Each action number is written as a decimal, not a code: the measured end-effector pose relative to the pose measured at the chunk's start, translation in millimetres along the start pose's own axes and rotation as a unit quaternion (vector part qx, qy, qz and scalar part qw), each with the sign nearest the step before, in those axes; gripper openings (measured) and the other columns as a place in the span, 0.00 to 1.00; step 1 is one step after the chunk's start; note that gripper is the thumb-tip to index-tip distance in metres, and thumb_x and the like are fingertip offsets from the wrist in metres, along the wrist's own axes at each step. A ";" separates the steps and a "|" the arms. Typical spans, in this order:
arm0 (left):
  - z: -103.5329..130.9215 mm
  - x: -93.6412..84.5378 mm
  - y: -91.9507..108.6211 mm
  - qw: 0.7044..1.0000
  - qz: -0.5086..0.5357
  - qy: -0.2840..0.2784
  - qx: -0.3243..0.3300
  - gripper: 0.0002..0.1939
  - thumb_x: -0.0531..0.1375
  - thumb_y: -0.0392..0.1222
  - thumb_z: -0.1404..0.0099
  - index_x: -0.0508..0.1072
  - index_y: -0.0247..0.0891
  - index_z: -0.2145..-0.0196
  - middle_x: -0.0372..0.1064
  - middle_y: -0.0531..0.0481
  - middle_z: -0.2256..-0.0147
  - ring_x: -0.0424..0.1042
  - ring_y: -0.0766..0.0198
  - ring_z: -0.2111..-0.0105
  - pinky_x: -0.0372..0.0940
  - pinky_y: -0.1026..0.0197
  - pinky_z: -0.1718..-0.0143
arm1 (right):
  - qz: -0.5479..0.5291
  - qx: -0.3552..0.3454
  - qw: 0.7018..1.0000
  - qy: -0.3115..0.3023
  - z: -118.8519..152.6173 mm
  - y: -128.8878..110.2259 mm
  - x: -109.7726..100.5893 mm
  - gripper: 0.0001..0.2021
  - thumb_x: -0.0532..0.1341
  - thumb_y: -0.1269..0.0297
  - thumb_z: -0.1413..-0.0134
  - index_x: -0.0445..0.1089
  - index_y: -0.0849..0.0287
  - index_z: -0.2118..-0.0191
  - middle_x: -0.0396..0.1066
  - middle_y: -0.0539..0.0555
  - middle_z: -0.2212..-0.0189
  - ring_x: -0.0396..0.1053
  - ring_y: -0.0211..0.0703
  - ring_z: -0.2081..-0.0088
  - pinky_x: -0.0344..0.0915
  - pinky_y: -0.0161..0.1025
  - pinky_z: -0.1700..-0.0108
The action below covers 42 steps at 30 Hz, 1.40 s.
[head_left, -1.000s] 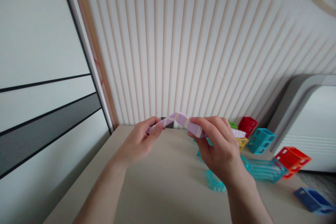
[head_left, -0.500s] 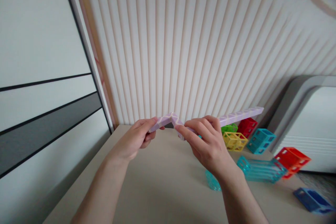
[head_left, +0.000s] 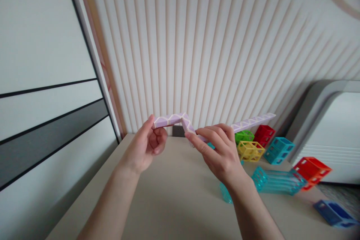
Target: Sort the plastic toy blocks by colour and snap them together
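A lilac snake puzzle [head_left: 188, 123] with white-edged wedge segments is held up in front of me, above the table. It has a bend near its middle, and a long straight run reaches out to the right. My right hand [head_left: 219, 146] is closed around the part just right of the bend, hiding some segments. At the left end, my left hand [head_left: 144, 144] has its thumb against the tip; a finger seems to lie along the underside, while the other fingers curl loosely below.
On the table [head_left: 174, 191], to the right, are a green block [head_left: 244, 135], a yellow block [head_left: 250, 151], a red block [head_left: 264, 135], a teal block [head_left: 279, 150], a clear teal tube piece [head_left: 281, 182], an orange-red block [head_left: 312, 170] and a blue block [head_left: 336, 213]. A ribbed wall [head_left: 180, 45] stands behind.
The left part of the puzzle has risen and shows more segments. My left hand has shifted left and loosened, its thumb now at the tip. My right hand keeps its hold.
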<state>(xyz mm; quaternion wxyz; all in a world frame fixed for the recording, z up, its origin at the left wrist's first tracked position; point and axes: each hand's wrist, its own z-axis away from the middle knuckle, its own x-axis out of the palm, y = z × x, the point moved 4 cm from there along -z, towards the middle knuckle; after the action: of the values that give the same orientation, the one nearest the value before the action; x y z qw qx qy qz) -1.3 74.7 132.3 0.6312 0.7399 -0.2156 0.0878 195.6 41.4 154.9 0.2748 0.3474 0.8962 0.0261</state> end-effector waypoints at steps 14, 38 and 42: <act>-5.1 31.6 -34.4 1.000 0.009 0.023 0.005 0.23 0.65 0.60 0.39 0.66 0.38 0.74 0.58 0.59 0.80 0.55 0.73 0.83 0.49 0.70 0.85 | -0.011 0.006 0.994 -0.104 0.1 -2.7 20.6 0.24 0.52 0.73 0.30 0.56 0.50 0.32 0.73 0.56 0.50 0.67 0.47 0.47 0.55 0.53 0.42; -3.3 28.1 -28.7 0.999 -0.046 0.007 0.011 0.16 0.69 0.51 0.41 0.76 0.34 0.65 0.68 0.53 0.73 0.66 0.69 0.76 0.58 0.67 0.78 | 0.060 0.078 0.995 -0.022 8.9 12.5 19.7 0.17 0.58 0.73 0.33 0.69 0.53 0.42 0.74 0.58 0.54 0.68 0.49 0.49 0.57 0.52 0.43; -4.4 19.9 -26.2 0.997 -0.069 -0.019 0.009 0.17 0.69 0.47 0.40 0.76 0.35 0.58 0.73 0.51 0.70 0.70 0.68 0.72 0.62 0.66 0.72 | 0.081 0.072 0.993 -0.057 8.5 11.0 21.4 0.14 0.58 0.71 0.33 0.70 0.56 0.45 0.75 0.57 0.55 0.68 0.50 0.51 0.56 0.51 0.46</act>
<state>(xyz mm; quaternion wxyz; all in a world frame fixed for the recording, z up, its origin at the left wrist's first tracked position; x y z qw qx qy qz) 28.2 77.8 117.7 0.6244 0.7604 -0.1755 0.0319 193.7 62.1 140.1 0.2972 0.4382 0.8475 -0.0359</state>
